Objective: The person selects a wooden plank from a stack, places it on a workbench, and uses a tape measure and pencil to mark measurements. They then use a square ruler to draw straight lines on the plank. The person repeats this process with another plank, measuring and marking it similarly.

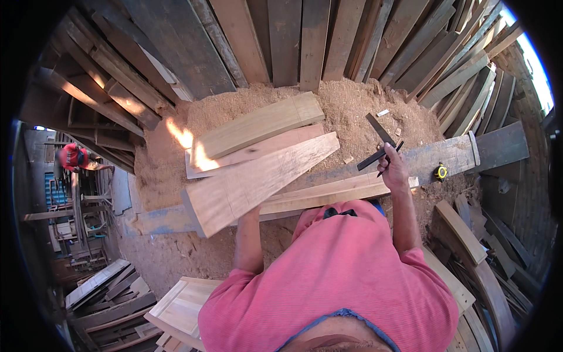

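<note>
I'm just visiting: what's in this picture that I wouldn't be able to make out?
All in the head view:
- Left hand: hidden by the wide tapered board.
- Leaning planks: upper ends cut off by the top edge.
- Distant person in red: too small and blurred to tell the work.
- Tape measure: too small to read.

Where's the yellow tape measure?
In the head view, the yellow tape measure is on the right side, just right of the person's right hand, by the near edge of the long grey board.
</note>
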Action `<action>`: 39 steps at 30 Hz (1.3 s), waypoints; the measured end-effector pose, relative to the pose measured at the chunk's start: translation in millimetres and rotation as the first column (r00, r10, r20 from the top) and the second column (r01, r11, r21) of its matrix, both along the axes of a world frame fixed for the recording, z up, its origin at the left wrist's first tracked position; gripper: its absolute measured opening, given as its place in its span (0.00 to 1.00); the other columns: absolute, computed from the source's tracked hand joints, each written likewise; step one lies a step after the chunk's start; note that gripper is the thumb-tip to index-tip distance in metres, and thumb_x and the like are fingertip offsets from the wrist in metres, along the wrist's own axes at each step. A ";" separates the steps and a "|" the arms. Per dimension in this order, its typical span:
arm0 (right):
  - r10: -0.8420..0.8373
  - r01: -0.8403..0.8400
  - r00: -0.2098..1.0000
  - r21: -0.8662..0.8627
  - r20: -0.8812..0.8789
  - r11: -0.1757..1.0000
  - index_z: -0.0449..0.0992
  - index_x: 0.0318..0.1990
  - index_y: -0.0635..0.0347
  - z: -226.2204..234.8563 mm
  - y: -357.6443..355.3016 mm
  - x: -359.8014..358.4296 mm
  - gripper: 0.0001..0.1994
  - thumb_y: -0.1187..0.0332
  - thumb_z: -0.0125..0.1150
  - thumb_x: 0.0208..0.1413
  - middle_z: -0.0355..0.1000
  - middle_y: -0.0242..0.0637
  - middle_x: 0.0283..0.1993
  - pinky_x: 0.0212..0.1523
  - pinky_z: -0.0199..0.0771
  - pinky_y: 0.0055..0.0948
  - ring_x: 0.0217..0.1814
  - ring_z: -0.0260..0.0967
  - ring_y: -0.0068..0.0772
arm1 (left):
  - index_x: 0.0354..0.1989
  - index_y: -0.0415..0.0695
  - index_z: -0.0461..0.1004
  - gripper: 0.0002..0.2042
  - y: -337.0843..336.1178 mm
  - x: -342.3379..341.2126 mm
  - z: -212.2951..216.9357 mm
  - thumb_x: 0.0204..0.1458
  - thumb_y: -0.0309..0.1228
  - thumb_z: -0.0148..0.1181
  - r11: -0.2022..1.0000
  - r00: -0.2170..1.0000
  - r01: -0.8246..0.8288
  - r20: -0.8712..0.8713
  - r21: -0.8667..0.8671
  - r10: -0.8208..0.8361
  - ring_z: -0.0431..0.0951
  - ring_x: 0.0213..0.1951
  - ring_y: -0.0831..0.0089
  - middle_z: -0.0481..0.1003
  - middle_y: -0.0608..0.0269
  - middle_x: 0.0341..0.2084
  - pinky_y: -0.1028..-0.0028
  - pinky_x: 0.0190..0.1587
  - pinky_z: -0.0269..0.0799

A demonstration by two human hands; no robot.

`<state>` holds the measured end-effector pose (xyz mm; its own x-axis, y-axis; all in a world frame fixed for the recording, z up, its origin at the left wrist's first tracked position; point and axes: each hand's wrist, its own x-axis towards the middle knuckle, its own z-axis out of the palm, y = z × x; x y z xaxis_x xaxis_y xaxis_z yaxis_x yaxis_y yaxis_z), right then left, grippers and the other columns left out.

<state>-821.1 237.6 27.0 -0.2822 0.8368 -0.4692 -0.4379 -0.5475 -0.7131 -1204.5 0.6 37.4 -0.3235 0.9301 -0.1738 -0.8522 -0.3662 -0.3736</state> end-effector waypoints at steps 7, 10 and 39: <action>0.024 -0.024 1.000 -0.029 0.015 0.999 0.77 0.39 0.51 -8.0 6.5 -7.1 0.08 0.59 0.66 0.66 0.65 0.20 0.26 0.23 0.58 0.20 0.23 0.59 0.14 | 0.76 0.42 0.54 0.38 -46.4 75.1 -23.8 0.69 0.60 0.41 0.625 0.632 0.662 -0.141 -0.413 -0.762 0.68 0.65 0.31 0.62 0.34 0.69 0.29 0.60 0.70; 0.069 -0.069 0.997 -0.009 0.019 0.998 0.77 0.39 0.50 -9.2 7.9 -15.0 0.09 0.57 0.66 0.66 0.65 0.21 0.27 0.24 0.58 0.20 0.24 0.59 0.15 | 0.73 0.43 0.58 0.35 -24.5 104.3 -18.2 0.69 0.59 0.45 0.492 0.417 0.807 0.275 0.327 -0.866 0.79 0.44 0.42 0.73 0.37 0.53 0.44 0.48 0.81; -0.117 0.100 0.972 0.092 0.202 0.991 0.75 0.39 0.55 -2.6 -17.7 24.6 0.11 0.59 0.67 0.65 0.62 0.21 0.24 0.20 0.56 0.16 0.21 0.57 0.11 | 0.64 0.45 0.62 0.26 56.0 174.8 57.4 0.69 0.52 0.52 0.571 0.421 0.500 -0.393 -0.651 -0.818 0.82 0.46 0.69 0.76 0.55 0.48 0.62 0.47 0.86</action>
<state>-796.6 219.9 24.4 -0.0915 0.8944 -0.4378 -0.3299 -0.4420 -0.8341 -1029.6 56.6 94.8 0.1976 0.7818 -0.5913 -0.8245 0.4589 0.3312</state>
